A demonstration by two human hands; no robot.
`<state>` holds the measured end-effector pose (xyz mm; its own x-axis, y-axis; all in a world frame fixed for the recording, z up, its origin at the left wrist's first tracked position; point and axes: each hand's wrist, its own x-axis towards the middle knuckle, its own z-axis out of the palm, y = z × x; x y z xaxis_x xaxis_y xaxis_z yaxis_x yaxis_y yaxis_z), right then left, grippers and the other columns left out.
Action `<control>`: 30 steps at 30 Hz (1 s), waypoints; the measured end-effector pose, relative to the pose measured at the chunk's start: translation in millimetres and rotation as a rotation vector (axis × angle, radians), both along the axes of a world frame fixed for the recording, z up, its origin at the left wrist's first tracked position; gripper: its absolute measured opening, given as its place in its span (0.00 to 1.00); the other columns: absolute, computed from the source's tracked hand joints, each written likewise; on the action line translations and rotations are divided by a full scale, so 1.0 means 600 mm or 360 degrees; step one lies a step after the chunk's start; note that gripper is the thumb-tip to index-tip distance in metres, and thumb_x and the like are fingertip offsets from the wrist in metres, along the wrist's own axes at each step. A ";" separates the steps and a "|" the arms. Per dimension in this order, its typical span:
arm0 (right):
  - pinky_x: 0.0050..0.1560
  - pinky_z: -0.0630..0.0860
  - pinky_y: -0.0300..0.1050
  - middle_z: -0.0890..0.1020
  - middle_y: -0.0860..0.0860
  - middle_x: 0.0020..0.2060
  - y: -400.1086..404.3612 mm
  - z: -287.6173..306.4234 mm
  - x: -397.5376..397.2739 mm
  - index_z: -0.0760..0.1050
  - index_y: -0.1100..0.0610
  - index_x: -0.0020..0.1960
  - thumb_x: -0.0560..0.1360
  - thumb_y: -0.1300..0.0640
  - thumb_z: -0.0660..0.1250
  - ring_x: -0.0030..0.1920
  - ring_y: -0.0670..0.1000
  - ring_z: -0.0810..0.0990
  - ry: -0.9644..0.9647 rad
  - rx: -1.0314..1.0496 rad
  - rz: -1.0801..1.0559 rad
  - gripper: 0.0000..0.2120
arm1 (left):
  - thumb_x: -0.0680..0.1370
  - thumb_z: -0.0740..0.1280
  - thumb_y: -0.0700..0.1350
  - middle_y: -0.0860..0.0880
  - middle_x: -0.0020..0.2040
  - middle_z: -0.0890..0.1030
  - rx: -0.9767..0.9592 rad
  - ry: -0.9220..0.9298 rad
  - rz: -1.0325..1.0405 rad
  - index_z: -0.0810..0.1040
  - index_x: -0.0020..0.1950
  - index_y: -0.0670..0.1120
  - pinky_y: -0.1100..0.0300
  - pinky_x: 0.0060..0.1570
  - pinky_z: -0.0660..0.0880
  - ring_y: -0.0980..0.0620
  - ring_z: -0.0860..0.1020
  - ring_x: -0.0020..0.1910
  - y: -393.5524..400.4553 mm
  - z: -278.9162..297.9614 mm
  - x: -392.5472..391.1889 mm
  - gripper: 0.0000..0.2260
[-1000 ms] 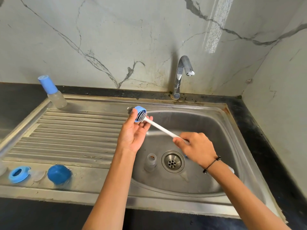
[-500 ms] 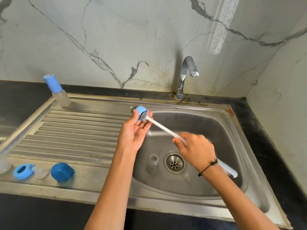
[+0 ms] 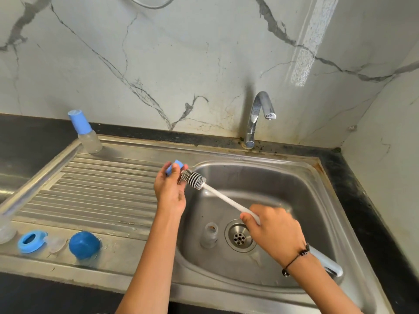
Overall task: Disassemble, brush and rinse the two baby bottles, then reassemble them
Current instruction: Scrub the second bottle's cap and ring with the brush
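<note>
Blue plastic shows between the fingers of the left hand (image 3: 170, 193): it pinches a small blue ring (image 3: 175, 166) up over the seam between the ribbed drainboard (image 3: 102, 184) and the sink (image 3: 294, 177). The right hand (image 3: 272, 232) is curled round the white handle of the bottle brush (image 3: 223, 198), whose bristle head sits just beside the ring, outside it and seemingly just clear of it.

The step in hand looks like brushing the ring. To do it well, the bristles should go straight through the opening along its axis, with short twisting strokes so they reach the inner threads. The left fingers would do best on the outer rim only, leaving the inside free, and the work is better kept over the basin so drips and any dropped part land in the sink, not on the surface.

A clear bottle body (image 3: 209, 236) stands in the basin next to the drain (image 3: 239, 237). A second, capped bottle (image 3: 87, 134) stands at the back of the drainboard. Near the front edge lie another blue ring (image 3: 30, 242), a clear teat (image 3: 56, 243) and a dark blue cap (image 3: 84, 244). The tap (image 3: 258, 116) appears to be off, so rinsing seems to come later.
</note>
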<state>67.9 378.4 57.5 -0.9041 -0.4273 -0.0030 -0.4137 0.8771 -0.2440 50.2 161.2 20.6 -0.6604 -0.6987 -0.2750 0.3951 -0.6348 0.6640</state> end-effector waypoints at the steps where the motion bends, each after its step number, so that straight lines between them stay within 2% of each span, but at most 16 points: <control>1: 0.39 0.68 0.45 0.81 0.51 0.44 0.002 0.003 -0.002 0.72 0.52 0.47 0.78 0.41 0.54 0.49 0.57 0.79 -0.0028 -0.0026 -0.0008 0.16 | 0.78 0.61 0.33 0.45 0.44 0.79 -0.0035 0.0011 -0.0053 0.72 0.49 0.44 0.57 0.46 0.80 0.52 0.82 0.38 0.003 0.000 0.001 0.07; 3: 0.40 0.70 0.45 0.81 0.51 0.44 0.007 0.010 -0.009 0.72 0.50 0.51 0.78 0.43 0.55 0.49 0.57 0.79 -0.0059 -0.0080 -0.0015 0.13 | 0.78 0.60 0.31 0.45 0.46 0.79 -0.0044 0.0050 -0.0132 0.71 0.51 0.44 0.51 0.54 0.77 0.46 0.81 0.46 0.012 0.001 0.003 0.09; 6: 0.43 0.72 0.46 0.81 0.50 0.45 0.021 0.027 -0.013 0.70 0.45 0.59 0.78 0.49 0.57 0.49 0.56 0.79 -0.0013 -0.0149 0.0045 0.11 | 0.77 0.59 0.26 0.46 0.47 0.77 -0.0104 0.0018 -0.0171 0.72 0.56 0.43 0.54 0.56 0.74 0.49 0.79 0.46 0.012 0.000 0.007 0.14; 9: 0.42 0.74 0.48 0.74 0.47 0.35 0.033 0.041 -0.016 0.67 0.41 0.64 0.78 0.51 0.57 0.43 0.55 0.77 -0.0015 -0.0213 0.0115 0.15 | 0.75 0.59 0.23 0.49 0.47 0.75 -0.0468 -0.0182 -0.0226 0.70 0.64 0.44 0.56 0.61 0.70 0.53 0.75 0.45 0.003 -0.012 0.012 0.23; 11: 0.40 0.73 0.47 0.70 0.44 0.32 0.034 0.046 -0.019 0.62 0.35 0.68 0.79 0.51 0.56 0.40 0.54 0.75 -0.0017 -0.0204 0.0180 0.20 | 0.73 0.57 0.21 0.50 0.50 0.75 -0.0668 -0.0225 -0.0373 0.70 0.65 0.47 0.57 0.59 0.70 0.54 0.74 0.47 0.005 -0.014 0.016 0.27; 13: 0.40 0.73 0.47 0.75 0.47 0.37 0.030 0.047 -0.019 0.56 0.30 0.70 0.79 0.50 0.55 0.41 0.54 0.75 -0.0022 -0.0132 0.0245 0.23 | 0.73 0.55 0.23 0.52 0.53 0.76 -0.0662 -0.0130 -0.0514 0.70 0.65 0.48 0.59 0.52 0.71 0.54 0.75 0.49 0.009 -0.006 0.019 0.27; 16: 0.48 0.75 0.48 0.80 0.50 0.52 0.023 0.047 -0.015 0.51 0.29 0.70 0.80 0.50 0.52 0.53 0.57 0.78 -0.0014 0.0056 0.0269 0.24 | 0.78 0.56 0.37 0.50 0.58 0.78 -0.0445 0.0072 -0.0572 0.70 0.66 0.46 0.60 0.47 0.71 0.55 0.76 0.50 0.011 0.004 0.019 0.17; 18: 0.49 0.75 0.48 0.80 0.49 0.55 0.019 0.048 -0.010 0.50 0.29 0.71 0.80 0.49 0.51 0.55 0.57 0.78 0.0030 0.0136 0.0310 0.24 | 0.82 0.52 0.42 0.48 0.58 0.79 -0.0369 0.0100 -0.0528 0.71 0.65 0.44 0.60 0.49 0.71 0.54 0.76 0.51 0.006 -0.002 0.016 0.15; 20: 0.44 0.73 0.46 0.79 0.48 0.53 0.018 0.048 -0.011 0.49 0.32 0.72 0.80 0.50 0.51 0.54 0.57 0.78 0.0161 0.0210 0.0372 0.24 | 0.82 0.50 0.41 0.45 0.55 0.79 -0.0469 0.0064 -0.0507 0.73 0.60 0.41 0.60 0.48 0.72 0.53 0.76 0.50 0.008 -0.007 0.013 0.14; 22: 0.33 0.67 0.44 0.81 0.49 0.45 0.016 0.051 -0.013 0.57 0.34 0.71 0.77 0.51 0.59 0.44 0.57 0.81 0.0429 0.0289 0.0467 0.26 | 0.82 0.52 0.39 0.45 0.49 0.79 -0.0538 -0.0046 -0.0484 0.76 0.52 0.41 0.61 0.45 0.72 0.53 0.75 0.45 0.021 -0.010 0.007 0.13; 24: 0.24 0.56 0.38 0.77 0.51 0.29 0.017 0.055 -0.018 0.75 0.43 0.63 0.62 0.55 0.74 0.25 0.57 0.77 0.0676 0.0361 0.0544 0.30 | 0.83 0.52 0.39 0.46 0.43 0.76 -0.0542 -0.0151 -0.0444 0.76 0.46 0.42 0.62 0.41 0.71 0.52 0.73 0.40 0.037 -0.010 0.001 0.14; 25: 0.23 0.53 0.35 0.74 0.52 0.24 0.015 0.059 -0.020 0.80 0.48 0.58 0.55 0.59 0.76 0.19 0.57 0.73 0.0741 0.0375 0.0564 0.31 | 0.83 0.52 0.40 0.46 0.41 0.75 -0.0545 -0.0169 -0.0432 0.75 0.44 0.43 0.62 0.38 0.70 0.52 0.73 0.38 0.044 -0.010 -0.001 0.14; 28: 0.23 0.55 0.35 0.73 0.54 0.22 0.009 0.065 -0.023 0.82 0.54 0.52 0.55 0.63 0.68 0.17 0.56 0.71 0.0885 0.0423 0.0554 0.25 | 0.84 0.50 0.42 0.47 0.39 0.72 -0.0613 -0.0267 -0.0411 0.72 0.43 0.45 0.61 0.36 0.69 0.53 0.72 0.36 0.058 -0.011 -0.005 0.15; 30: 0.22 0.58 0.36 0.75 0.53 0.25 0.001 0.078 -0.015 0.81 0.52 0.56 0.60 0.62 0.64 0.21 0.56 0.75 0.0927 0.0568 0.0530 0.25 | 0.84 0.51 0.41 0.47 0.38 0.72 -0.0681 -0.0333 -0.0386 0.72 0.42 0.46 0.60 0.36 0.68 0.53 0.72 0.36 0.063 -0.016 -0.008 0.14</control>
<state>58.7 379.2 104.4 -0.6252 -0.7407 0.2460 -0.6456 0.6679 0.3703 45.4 199.2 10.7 -0.7786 -0.6112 -0.1420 0.1020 -0.3465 0.9325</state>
